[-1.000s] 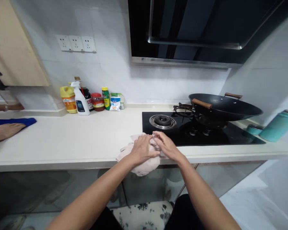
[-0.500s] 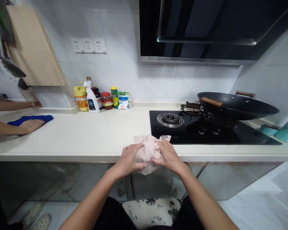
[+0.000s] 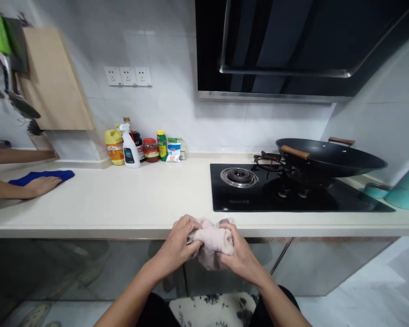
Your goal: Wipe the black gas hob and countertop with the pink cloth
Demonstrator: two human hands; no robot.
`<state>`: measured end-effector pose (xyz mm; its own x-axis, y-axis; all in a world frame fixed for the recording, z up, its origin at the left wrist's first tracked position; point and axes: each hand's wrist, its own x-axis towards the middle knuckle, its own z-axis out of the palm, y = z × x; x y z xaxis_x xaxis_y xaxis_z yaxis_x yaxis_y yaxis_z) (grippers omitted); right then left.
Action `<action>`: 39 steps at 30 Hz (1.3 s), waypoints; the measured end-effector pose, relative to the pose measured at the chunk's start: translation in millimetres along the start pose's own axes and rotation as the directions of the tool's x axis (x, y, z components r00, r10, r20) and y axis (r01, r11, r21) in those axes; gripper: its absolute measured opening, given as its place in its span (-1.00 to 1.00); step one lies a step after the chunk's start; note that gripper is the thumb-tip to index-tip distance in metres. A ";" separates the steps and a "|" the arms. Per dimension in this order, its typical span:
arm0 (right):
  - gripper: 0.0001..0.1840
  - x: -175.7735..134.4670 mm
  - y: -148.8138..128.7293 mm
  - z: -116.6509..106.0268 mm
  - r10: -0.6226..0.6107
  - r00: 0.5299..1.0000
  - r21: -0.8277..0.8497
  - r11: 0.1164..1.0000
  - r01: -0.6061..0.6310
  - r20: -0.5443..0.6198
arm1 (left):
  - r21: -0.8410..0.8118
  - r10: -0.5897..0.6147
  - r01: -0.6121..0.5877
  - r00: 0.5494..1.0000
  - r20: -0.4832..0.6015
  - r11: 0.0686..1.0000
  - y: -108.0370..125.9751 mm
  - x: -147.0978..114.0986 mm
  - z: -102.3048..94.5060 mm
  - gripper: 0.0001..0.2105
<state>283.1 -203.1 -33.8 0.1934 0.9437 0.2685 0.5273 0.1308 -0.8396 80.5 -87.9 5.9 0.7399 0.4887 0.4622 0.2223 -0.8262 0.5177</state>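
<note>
A bunched pale pink cloth (image 3: 211, 241) sits between both my hands, just off the front edge of the cream countertop (image 3: 146, 200). My left hand (image 3: 179, 242) grips its left side and my right hand (image 3: 237, 255) grips its right side. The cloth hangs in front of the counter edge, below the black gas hob (image 3: 293, 193).
A black wok (image 3: 329, 156) rests on the hob's right burner. Bottles and jars (image 3: 139, 146) stand by the wall. At far left another person's hand (image 3: 41, 185) lies on a blue cloth (image 3: 42, 176). Teal containers (image 3: 404, 186) stand at right, and a range hood (image 3: 286, 45) hangs above.
Both my hands pulled the pink cloth from the counter beside the hob toward me, off the front edge, and bunched it tighter. The other person's hand shifted on the blue cloth.
</note>
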 end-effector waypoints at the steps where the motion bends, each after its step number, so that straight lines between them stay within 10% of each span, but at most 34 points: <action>1: -0.30 -4.6 -2.2 1.9 0.052 0.998 0.097 0.994 -0.054 0.023 | -0.079 -0.042 0.043 0.999 0.017 0.996 4.5 -0.3 -2.5 -0.82; 8: -0.54 19.0 -16.5 -6.6 -0.140 0.989 0.183 0.972 0.144 -0.039 | -0.206 -0.234 0.228 0.972 -0.002 0.951 10.7 27.2 -20.6 -0.73; 17: -0.55 88.4 -26.4 -14.8 -0.227 0.941 -0.535 0.843 0.061 -0.250 | 0.048 -0.374 0.401 0.886 -0.273 0.915 -67.8 67.5 -47.2 -0.40; 23: -0.39 91.3 -49.0 32.5 -0.216 0.969 -0.672 0.702 0.237 0.116 | 0.093 -0.413 0.465 0.848 -0.334 0.880 -114.3 47.4 -46.3 -0.42; 27: -0.58 96.7 -52.6 47.3 -0.264 0.953 -0.693 0.660 0.290 0.148 | 0.106 -0.422 0.484 0.836 -0.350 0.869 -121.2 45.5 -47.0 -0.43; 39: -0.87 82.9 -1.2 -37.2 -0.447 0.893 -0.410 0.823 0.392 -0.043 | 0.271 -0.423 0.497 0.859 -0.287 0.824 -121.1 42.9 -43.8 -0.48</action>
<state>329.3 -136.3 7.0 -0.0276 0.7717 0.6354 0.8493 0.3534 -0.3923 57.5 45.3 -5.5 0.3595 0.8501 0.3848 0.7231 -0.5144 0.4609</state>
